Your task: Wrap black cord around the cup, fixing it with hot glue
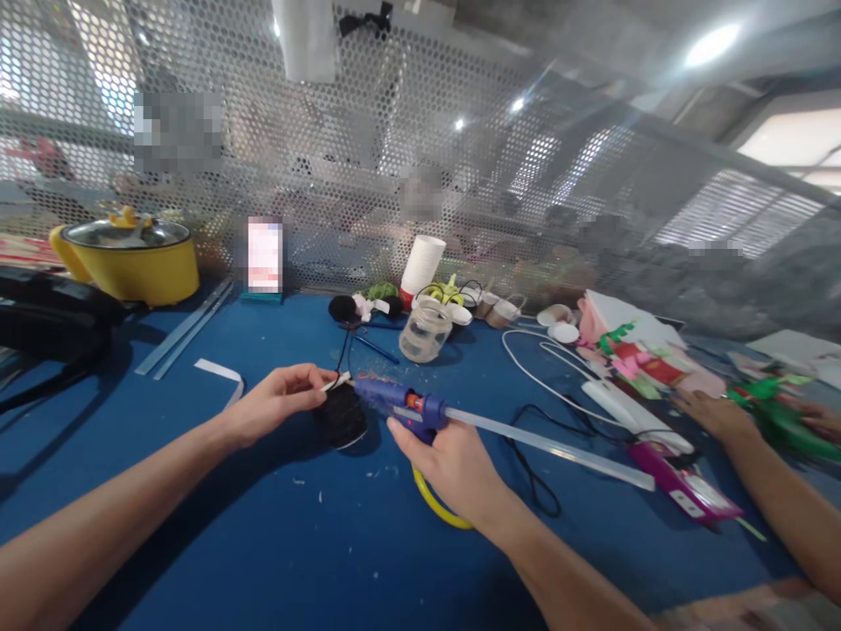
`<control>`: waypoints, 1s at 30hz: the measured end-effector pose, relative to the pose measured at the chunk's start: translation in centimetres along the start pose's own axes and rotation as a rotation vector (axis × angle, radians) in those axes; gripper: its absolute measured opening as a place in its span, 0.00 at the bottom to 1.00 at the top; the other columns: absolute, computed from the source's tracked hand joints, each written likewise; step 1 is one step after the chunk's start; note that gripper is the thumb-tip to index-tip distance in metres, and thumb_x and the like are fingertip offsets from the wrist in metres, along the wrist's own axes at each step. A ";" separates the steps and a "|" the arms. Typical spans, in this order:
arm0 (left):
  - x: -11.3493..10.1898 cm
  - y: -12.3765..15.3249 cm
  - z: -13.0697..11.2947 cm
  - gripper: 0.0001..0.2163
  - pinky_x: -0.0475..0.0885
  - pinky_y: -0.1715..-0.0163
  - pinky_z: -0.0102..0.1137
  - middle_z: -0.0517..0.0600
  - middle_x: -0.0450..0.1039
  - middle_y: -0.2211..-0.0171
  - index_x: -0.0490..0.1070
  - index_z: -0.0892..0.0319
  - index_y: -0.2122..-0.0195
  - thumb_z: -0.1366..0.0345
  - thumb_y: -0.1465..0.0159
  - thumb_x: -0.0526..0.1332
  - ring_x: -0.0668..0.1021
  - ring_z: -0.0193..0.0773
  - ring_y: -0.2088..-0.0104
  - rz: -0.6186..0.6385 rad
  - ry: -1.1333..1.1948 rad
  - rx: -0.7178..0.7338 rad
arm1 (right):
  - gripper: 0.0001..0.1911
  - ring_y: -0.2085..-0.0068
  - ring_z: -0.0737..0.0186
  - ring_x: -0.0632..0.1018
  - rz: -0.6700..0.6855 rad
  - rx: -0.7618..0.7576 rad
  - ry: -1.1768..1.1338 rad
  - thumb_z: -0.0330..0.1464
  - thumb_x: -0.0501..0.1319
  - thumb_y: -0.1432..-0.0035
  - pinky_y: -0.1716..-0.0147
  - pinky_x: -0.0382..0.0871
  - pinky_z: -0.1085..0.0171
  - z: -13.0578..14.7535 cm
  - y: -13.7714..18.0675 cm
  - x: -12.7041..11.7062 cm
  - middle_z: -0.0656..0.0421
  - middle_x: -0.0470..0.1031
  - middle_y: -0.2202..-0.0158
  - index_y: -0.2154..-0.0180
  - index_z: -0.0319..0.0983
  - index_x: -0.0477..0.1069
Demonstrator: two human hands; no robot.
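My right hand (460, 464) is wrapped round a blue-purple hot glue gun (398, 405), which points left. From its back end a long clear glue stick (552, 447) reaches out to the right. Close to the gun's tip, my left hand (293, 399) pinches a small white strip (337, 382) between thumb and fingers. Under the strip and the fingertips is a black rounded piece (340, 419) with a dark cord rising from it; whether the left fingers also touch this piece, I cannot tell. A yellow ring-like band (437, 506) shows partly below my right hand.
Behind the hands stand a clear jar (426, 333), a phone (265, 256) and a yellow pot (141, 263). Clear glue sticks (180, 331) and a bent white strip (220, 372) lie left. Rightward are a power strip (631, 416), cables, a purple device (683, 486) and another person's hand (710, 412).
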State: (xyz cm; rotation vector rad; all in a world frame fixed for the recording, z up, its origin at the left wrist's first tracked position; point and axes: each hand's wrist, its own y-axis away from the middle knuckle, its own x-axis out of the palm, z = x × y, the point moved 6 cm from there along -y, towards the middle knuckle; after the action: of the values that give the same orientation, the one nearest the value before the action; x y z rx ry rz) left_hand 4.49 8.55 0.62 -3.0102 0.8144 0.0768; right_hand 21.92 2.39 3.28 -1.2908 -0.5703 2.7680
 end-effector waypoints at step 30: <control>0.0 0.0 0.1 0.09 0.57 0.54 0.38 0.54 0.71 0.57 0.63 0.61 0.78 0.63 0.49 0.61 0.69 0.45 0.53 -0.034 0.005 -0.017 | 0.10 0.73 0.61 0.75 -0.026 -0.043 0.016 0.37 0.55 0.49 0.74 0.66 0.67 1.0 0.4 0.3 0.59 0.73 0.78 0.70 0.38 0.71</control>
State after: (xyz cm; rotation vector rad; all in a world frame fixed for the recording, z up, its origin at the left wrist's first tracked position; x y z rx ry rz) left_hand 4.49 8.56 0.53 -3.0399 0.7658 0.0758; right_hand 20.99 1.73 3.53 -1.3028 -0.6435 2.7369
